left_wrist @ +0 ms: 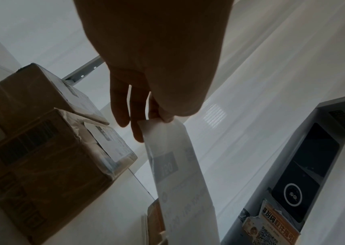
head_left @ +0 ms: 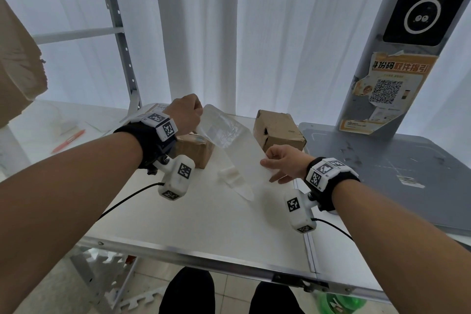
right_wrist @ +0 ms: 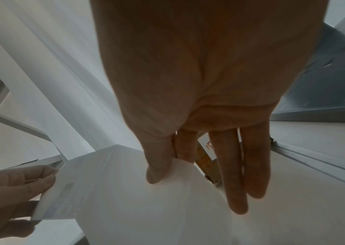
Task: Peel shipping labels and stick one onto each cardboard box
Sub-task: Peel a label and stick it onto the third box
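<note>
A long white shipping label sheet (head_left: 229,145) hangs in the air over the white table (head_left: 193,222). My left hand (head_left: 198,117) pinches its upper end, seen close in the left wrist view (left_wrist: 168,119) above the printed label (left_wrist: 177,167). My right hand (head_left: 267,163) pinches its lower edge between thumb and forefinger (right_wrist: 174,163), the other fingers straight. One brown cardboard box (head_left: 196,151) sits below my left hand, another box (head_left: 279,131) stands behind my right hand. A third box (left_wrist: 31,92) behind carries a label, as does the near box (left_wrist: 41,174).
A red pen (head_left: 68,141) lies at the table's left. A metal shelf frame (head_left: 122,41) holding a large box (head_left: 17,64) stands at left. A grey kiosk post (head_left: 418,15) on a grey base plate (head_left: 387,160) takes the right side. White curtains hang behind.
</note>
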